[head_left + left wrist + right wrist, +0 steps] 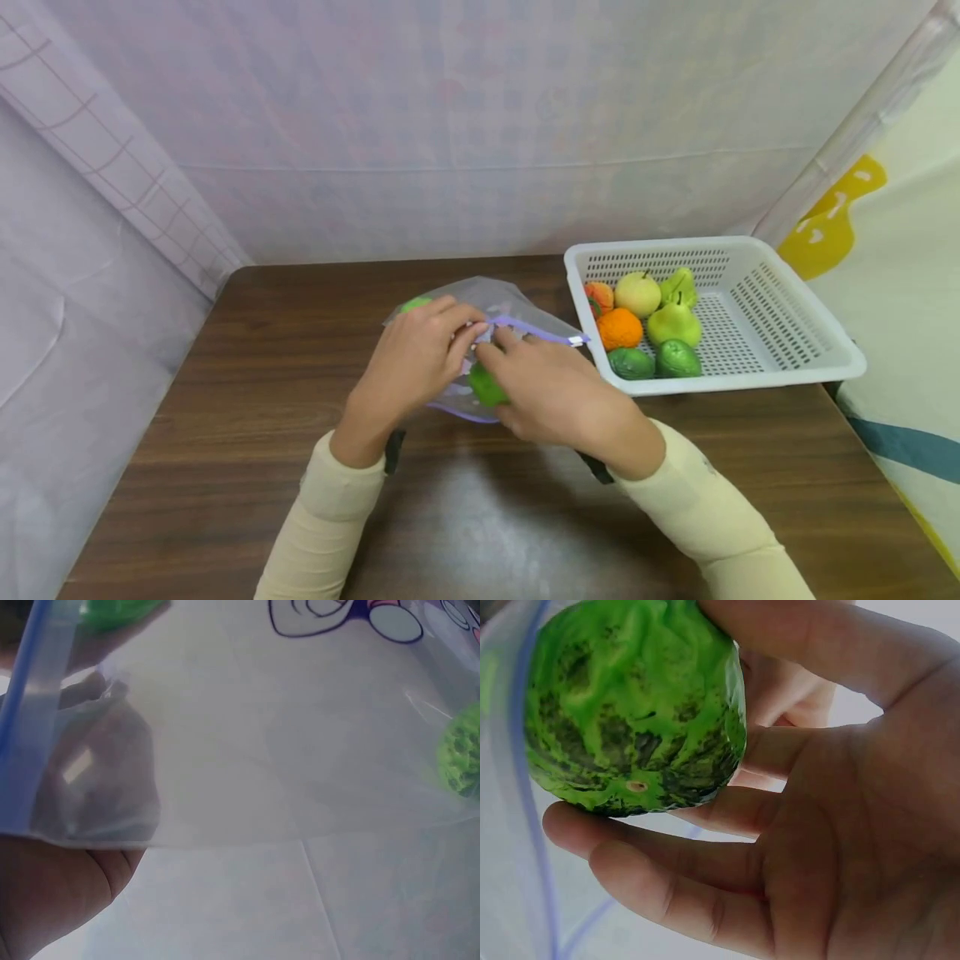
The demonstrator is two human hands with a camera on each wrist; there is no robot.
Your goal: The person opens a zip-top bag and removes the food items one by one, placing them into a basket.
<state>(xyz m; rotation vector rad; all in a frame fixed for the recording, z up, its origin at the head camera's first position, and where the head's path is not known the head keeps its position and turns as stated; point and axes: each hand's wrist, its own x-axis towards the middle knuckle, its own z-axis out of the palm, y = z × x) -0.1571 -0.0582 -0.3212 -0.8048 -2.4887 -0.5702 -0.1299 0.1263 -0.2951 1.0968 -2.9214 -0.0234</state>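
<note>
A clear zip bag point(487, 293) with a purple-edged mouth and a white slider point(576, 341) is held over the table. My left hand point(420, 350) pinches the bag near its rim. Between the fingers and thumb of my right hand point(558, 392) is a glossy green fruit with dark blotches point(637, 712), right at the bag's mouth. The right wrist view has the purple edge just beside this fruit; whether it is partly inside, I cannot tell. A bumpy light-green fruit point(461, 750) lies within the bag at its far end.
A white perforated basket point(750, 381) stands at the right, close to the bag's slider end. In its left half sit an orange point(619, 328), pears point(675, 323), dark green fruits point(678, 358) and others. White cloth point(450, 125) hangs behind the brown table point(247, 400).
</note>
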